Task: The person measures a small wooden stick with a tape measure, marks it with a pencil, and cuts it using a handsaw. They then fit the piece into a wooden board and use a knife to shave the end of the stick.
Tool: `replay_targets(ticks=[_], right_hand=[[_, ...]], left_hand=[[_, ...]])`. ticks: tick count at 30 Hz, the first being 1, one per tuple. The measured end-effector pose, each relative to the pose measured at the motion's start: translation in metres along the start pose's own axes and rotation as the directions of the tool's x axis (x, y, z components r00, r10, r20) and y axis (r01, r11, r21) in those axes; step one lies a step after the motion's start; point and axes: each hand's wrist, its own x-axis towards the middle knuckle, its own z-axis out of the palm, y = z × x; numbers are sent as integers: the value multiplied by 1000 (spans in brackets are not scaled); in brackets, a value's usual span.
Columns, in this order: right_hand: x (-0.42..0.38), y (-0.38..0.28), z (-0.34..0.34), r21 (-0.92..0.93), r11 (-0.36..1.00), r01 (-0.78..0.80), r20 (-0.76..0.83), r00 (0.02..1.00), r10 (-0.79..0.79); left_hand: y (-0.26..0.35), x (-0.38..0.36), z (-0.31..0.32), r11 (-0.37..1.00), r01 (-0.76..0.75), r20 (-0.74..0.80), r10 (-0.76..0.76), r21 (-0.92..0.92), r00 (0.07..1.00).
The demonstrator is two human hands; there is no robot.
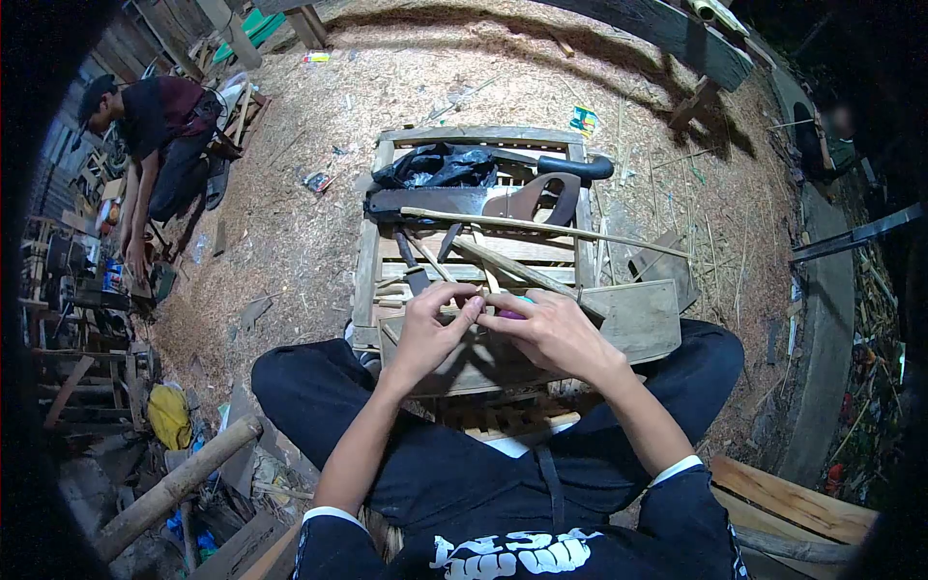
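My left hand (437,327) and my right hand (549,331) meet above a wooden board (633,314) by my lap. The left hand pinches the near end of a narrow wooden strip (490,275), its fingertips close to the right hand's. Closed in the right hand is a small purple and teal object (510,311); fingers cover most of it, so its kind cannot be made out. Just beyond the hands lie a dark-handled tool (417,275) and a thicker wooden stick (517,266).
A handsaw (483,201), a black plastic bag (440,166), a black handle (575,167) and a long thin stick (551,227) lie on the slatted wooden table (367,261). Shavings cover the ground. A person (164,135) crouches at left; another person (822,140) is at right.
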Motion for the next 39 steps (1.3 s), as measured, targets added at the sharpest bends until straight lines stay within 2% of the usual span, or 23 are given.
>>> replay_targets(ticks=[2,4,5,6,8,10,12,14,17,25,29,33,35,39], right_hand=[[1,0,-2,6,1000,0,25,1000,0],[2,2,-1,198,980,-17,-199,978,58],[4,2,-1,283,959,-23,-256,961,99],[6,0,-1,282,959,-21,-254,962,96],[11,-7,0,341,938,-64,-480,846,232],[12,-12,9,306,949,-83,-521,819,240],[14,-16,17,309,949,-69,-611,750,253],[15,-15,20,301,951,-64,-610,754,244],[16,-16,25,342,935,-91,-582,761,287],[17,-24,35,270,954,-128,-581,769,268],[17,-27,39,255,963,-85,-594,772,225],[16,-28,45,223,970,-99,-575,790,213],[16,-31,50,208,972,-108,-573,792,211],[17,-35,56,181,979,-96,-586,789,185]], left_hand=[[0,0,-1,1000,-19,-32,20,12,999],[7,0,-1,987,151,-70,-155,-52,985],[5,1,0,983,151,-67,-158,-104,985],[6,0,1,983,152,-70,-160,-105,985],[9,-1,6,974,122,-133,-149,-192,980],[13,-2,8,981,114,-126,-135,-160,983],[14,-2,9,987,104,-115,-119,-125,986],[13,-2,10,999,13,-114,-18,-40,993],[8,-3,11,1000,-8,-115,6,-16,993],[3,-3,8,999,-44,-122,44,-2,992],[8,-3,-2,998,-66,-79,64,-20,995],[4,-5,-2,999,-50,-105,48,-16,993],[-1,-6,-6,993,59,-83,-68,-103,994],[2,-6,-11,990,90,-59,-97,-106,994]])
